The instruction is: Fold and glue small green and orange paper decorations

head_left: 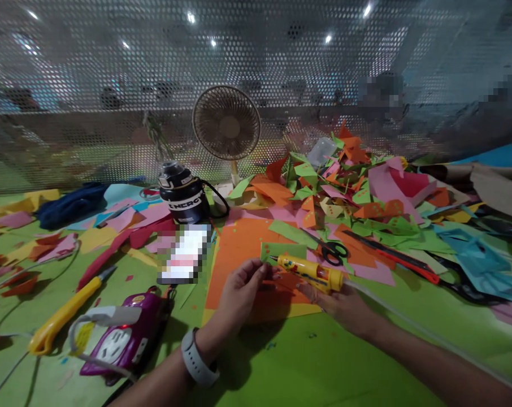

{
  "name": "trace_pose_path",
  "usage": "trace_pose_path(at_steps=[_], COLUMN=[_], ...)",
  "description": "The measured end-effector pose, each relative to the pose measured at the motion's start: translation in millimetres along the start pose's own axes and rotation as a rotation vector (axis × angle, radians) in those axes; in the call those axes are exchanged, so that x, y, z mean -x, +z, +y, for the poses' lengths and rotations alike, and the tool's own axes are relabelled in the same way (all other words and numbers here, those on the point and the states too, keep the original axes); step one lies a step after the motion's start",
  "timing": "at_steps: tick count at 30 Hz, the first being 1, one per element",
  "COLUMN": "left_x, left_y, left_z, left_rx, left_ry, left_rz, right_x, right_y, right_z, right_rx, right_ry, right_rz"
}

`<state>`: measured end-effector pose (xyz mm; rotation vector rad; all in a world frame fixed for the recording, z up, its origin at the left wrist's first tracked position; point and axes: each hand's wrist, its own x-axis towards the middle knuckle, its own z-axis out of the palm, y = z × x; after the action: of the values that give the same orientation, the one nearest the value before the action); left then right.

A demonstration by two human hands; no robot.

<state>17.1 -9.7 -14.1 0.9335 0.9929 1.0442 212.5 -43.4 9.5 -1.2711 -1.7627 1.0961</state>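
Observation:
My left hand, wearing a light-banded watch at the wrist, pinches the lower left corner of a small green paper piece marked with orange dots. In my right hand is a yellow corded pen-shaped tool, its dark pointed tip aimed left, close to the left fingertips and the green paper. Whether the tip touches the paper I cannot tell. Both hands are above an orange paper sheet. Black-handled scissors lie just behind the tool.
Colourful paper scraps heap at the back right. A black bottle and a fan stand behind a phone. On the left lie a purple power strip and another yellow-handled tool. A red-edged black cutter lies right.

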Motion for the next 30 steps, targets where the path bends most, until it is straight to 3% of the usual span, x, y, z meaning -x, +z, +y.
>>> trace_pose_path(at_steps=[8, 24, 30], left_x=[0.3, -1.3, -1.7], left_y=[-1.0, -1.4, -1.2], left_z=[0.7, -1.8, -1.6], left_rx=[-0.028, -0.044, -0.052], left_ry=[0.025, 0.051, 0.073], left_rz=[-0.018, -0.051, -0.060], right_x=[1.4, 0.5, 1.5], right_y=[-6.6, -3.3, -8.2], right_z=[11.6, 2.4, 16.5], right_rx=[0.106, 0.183, 0.331], right_ry=[-0.074, -0.060, -0.173], right_rz=[-0.019, 0.021, -0.016])
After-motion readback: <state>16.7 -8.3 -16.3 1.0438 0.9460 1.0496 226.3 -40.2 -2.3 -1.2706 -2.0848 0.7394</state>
